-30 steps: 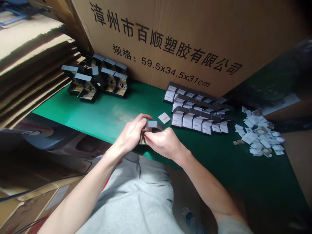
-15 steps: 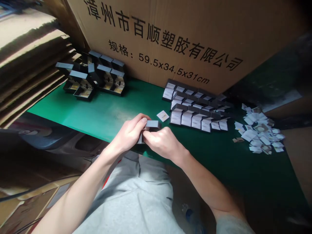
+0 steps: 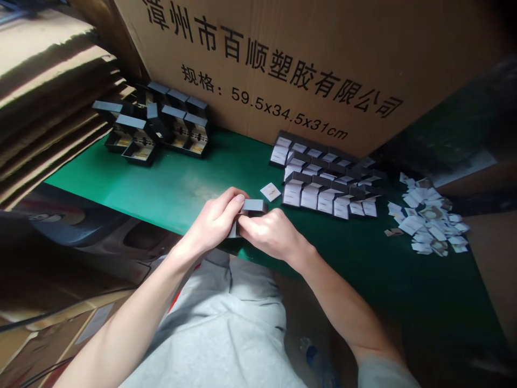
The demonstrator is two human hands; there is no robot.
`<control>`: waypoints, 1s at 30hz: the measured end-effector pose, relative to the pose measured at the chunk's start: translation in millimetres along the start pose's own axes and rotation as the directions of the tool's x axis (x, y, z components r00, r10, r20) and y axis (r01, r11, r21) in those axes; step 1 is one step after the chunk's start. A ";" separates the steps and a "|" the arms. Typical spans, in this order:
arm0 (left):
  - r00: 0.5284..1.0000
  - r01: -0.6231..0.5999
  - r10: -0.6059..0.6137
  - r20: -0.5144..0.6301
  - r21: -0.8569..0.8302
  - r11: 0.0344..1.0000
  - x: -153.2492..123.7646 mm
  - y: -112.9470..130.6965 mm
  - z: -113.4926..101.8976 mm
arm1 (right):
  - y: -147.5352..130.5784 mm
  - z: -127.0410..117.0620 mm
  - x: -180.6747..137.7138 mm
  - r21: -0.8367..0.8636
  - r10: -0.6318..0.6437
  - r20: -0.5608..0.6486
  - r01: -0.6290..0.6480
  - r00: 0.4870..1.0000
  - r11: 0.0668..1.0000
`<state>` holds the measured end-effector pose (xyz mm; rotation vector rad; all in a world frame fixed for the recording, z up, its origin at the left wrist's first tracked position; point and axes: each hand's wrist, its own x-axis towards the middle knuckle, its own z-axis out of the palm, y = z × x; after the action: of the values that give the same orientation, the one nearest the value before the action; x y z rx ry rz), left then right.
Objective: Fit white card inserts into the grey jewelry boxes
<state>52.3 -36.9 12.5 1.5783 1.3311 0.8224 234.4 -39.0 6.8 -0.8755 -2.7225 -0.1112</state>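
Box [image 3: 254, 205] over green table [image 3: 181, 180]

Open dark boxes [image 3: 131, 123] stand at left; your left hand [image 3: 218, 218] grips the box — your right hand [image 3: 270, 233] curls against it, its hold hidden — and a white card [image 3: 270, 192] lies just beyond.

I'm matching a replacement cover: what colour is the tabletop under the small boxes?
The tabletop is green, showing best in the head view.

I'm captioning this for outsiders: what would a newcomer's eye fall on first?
Probably the big cardboard carton with bold black lettering, along the green table's back. Next, the left hand gripping a small grey box at the table's near edge, the right hand against it. At right, a heap of white pieces lies beside rows of open boxes.
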 end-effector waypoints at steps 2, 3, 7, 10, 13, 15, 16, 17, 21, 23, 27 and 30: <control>1.000 -0.009 0.009 -0.004 -0.005 1.000 0.0 0.1 0.1 | 0.5 -0.4 0.1 0.017 0.006 0.021 -0.007 1.000 1.000; 1.000 -0.011 0.011 -0.008 -0.005 1.000 0.1 0.1 0.1 | 0.9 -0.8 0.2 0.028 0.010 0.029 -0.011 1.000 1.000; 1.000 -0.013 0.013 -0.022 -0.006 1.000 0.0 -1.2 0.4 | 2.2 -3.0 0.4 0.099 0.047 0.058 -0.053 0.997 0.994; 0.999 -0.026 0.025 -0.024 -0.021 0.999 -0.5 -2.6 0.1 | 2.3 -3.3 1.1 0.143 0.095 0.092 -0.107 0.991 0.984; 0.999 -0.036 0.035 -0.023 -0.029 0.999 -0.6 -4.8 -1.1 | 1.8 -3.3 1.7 0.163 0.128 0.110 -0.145 0.986 0.976; 0.999 -0.043 0.041 -0.032 -0.036 0.998 -0.2 -7.1 -2.1 | 1.7 -4.0 1.5 0.169 0.135 0.097 -0.150 0.986 0.974; 0.998 -0.047 0.045 -0.041 -0.043 0.998 0.2 -8.6 -2.5 | 1.7 -4.6 1.1 0.173 0.130 0.083 -0.143 0.988 0.974; 0.998 -0.046 0.043 -0.054 -0.058 0.997 0.7 -10.2 -2.6 | 1.7 -5.3 0.8 0.179 0.123 0.064 -0.133 0.990 0.975; 0.992 -0.020 -0.009 -0.124 -0.228 0.973 3.1 -16.7 -1.3 | 1.0 -8.0 0.1 0.200 0.105 -0.014 -0.100 0.994 0.975; 0.990 -0.001 -0.045 -0.137 -0.324 0.946 3.7 -19.3 0.0 | 0.1 -9.0 0.5 0.198 0.100 -0.033 -0.092 0.994 0.976; 0.989 0.022 -0.077 -0.127 -0.385 0.923 3.2 -22.3 1.4 | -1.8 -9.1 1.6 0.225 0.079 -0.063 -0.063 0.995 0.972; 0.987 0.026 -0.089 -0.133 -0.417 0.909 2.2 -22.8 1.3 | -2.5 -6.0 1.9 0.225 0.079 -0.100 -0.055 0.992 0.973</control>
<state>45.1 -34.3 -9.1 1.1562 1.2007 1.1214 232.9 -40.8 13.1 -0.8676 -2.5405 0.1528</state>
